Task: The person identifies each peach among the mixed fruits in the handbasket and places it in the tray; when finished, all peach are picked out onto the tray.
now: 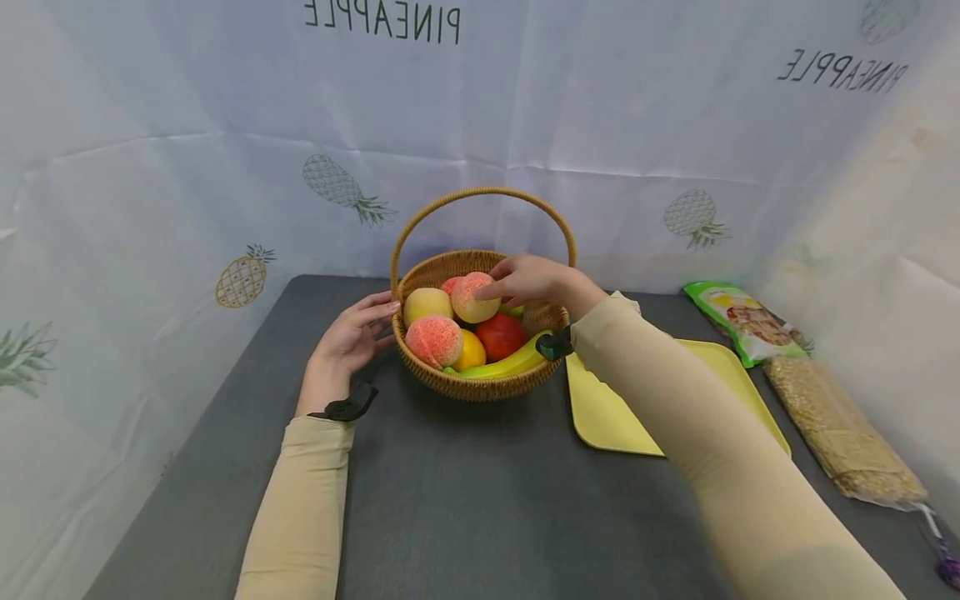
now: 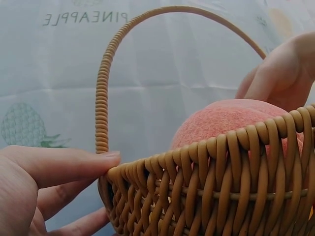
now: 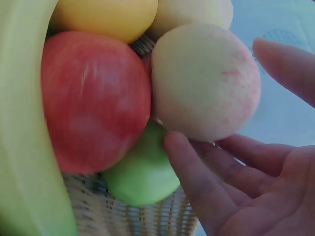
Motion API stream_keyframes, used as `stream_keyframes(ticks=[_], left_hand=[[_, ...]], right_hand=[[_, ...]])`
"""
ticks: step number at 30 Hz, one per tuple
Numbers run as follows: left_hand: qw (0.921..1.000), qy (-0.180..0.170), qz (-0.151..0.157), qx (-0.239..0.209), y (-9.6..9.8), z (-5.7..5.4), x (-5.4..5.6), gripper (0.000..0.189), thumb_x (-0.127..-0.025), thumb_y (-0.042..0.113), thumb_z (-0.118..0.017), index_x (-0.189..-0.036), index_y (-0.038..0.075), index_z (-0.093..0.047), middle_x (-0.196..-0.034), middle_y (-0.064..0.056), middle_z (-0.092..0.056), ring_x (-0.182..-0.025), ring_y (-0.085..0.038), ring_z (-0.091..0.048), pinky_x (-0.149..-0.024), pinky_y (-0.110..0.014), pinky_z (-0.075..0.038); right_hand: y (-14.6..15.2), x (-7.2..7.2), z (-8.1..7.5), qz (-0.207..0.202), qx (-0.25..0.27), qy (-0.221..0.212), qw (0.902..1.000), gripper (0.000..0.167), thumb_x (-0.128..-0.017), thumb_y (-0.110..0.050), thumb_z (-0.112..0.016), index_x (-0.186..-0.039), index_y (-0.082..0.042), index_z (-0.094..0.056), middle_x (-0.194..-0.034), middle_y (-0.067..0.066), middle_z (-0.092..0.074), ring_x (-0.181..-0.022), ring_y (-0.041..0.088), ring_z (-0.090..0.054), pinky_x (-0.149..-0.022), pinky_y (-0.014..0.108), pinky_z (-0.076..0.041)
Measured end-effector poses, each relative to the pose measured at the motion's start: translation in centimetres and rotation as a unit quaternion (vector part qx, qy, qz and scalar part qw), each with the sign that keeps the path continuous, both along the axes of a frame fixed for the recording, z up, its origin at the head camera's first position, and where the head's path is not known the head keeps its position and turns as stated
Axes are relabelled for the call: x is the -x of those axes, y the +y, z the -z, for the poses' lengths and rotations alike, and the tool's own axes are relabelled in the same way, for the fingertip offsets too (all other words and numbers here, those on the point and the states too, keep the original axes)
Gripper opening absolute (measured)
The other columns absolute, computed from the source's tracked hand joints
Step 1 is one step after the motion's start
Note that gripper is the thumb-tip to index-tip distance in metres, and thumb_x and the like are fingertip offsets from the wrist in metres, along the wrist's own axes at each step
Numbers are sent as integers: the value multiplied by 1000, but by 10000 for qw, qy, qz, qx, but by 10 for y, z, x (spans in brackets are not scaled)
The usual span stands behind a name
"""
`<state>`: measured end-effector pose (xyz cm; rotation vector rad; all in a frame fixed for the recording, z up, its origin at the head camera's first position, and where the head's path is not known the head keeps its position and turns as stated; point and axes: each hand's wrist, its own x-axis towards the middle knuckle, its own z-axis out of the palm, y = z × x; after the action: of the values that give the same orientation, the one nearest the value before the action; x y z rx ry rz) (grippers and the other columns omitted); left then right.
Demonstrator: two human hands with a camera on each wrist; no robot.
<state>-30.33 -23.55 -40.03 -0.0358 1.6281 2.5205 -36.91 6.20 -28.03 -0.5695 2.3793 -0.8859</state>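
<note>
A wicker basket [image 1: 480, 390] with a tall handle stands on the dark table, full of fruit. On top of the pile sits a peach [image 3: 204, 81]. My right hand [image 1: 528, 279] reaches in from the right, its fingers spread beside this peach; in the right wrist view the thumb stands off from it and the fingertips lie at its lower side. Below are a red fruit [image 1: 501, 337], a green fruit [image 3: 142, 172], a banana [image 1: 510, 363], an orange fruit [image 1: 470, 352], another peach [image 1: 433, 340] and a yellowish fruit [image 1: 427, 307]. My left hand [image 1: 354, 335] touches the basket's left rim with fairly straight fingers.
Right of the basket lies a yellow tray [image 1: 611, 421], partly under the right forearm. Further right are a green food packet [image 1: 746, 321] and a clear bag of grain-like food [image 1: 843, 425]. A pineapple-print cloth [image 1: 525, 108] hangs behind and at both sides.
</note>
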Motion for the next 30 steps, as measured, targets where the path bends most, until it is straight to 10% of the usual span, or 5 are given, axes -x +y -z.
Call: stream_keyframes(ticks=[6, 30], left_hand=[[10000, -38, 11, -48, 2, -1, 0, 30, -102, 15, -67, -130, 13, -57, -119, -1, -60, -115, -20, -54, -104, -47, -36], [10000, -7, -10, 76, 0, -2, 0, 30, -102, 15, -66, -131, 15, -57, -120, -1, -59, -113, -18, -56, -103, -46, -37]], right_hand=[[-9, 3, 4, -116, -121, 12, 9999, 51, -95, -40, -75, -128, -3, -62, -123, 13, -61, -109, 26, -60, -99, 45, -51], [-3, -8, -1, -33, 71, 325, 9994, 71, -89, -44, -81, -141, -5, -51, -127, 11, -59, -111, 26, -61, -95, 45, -53]])
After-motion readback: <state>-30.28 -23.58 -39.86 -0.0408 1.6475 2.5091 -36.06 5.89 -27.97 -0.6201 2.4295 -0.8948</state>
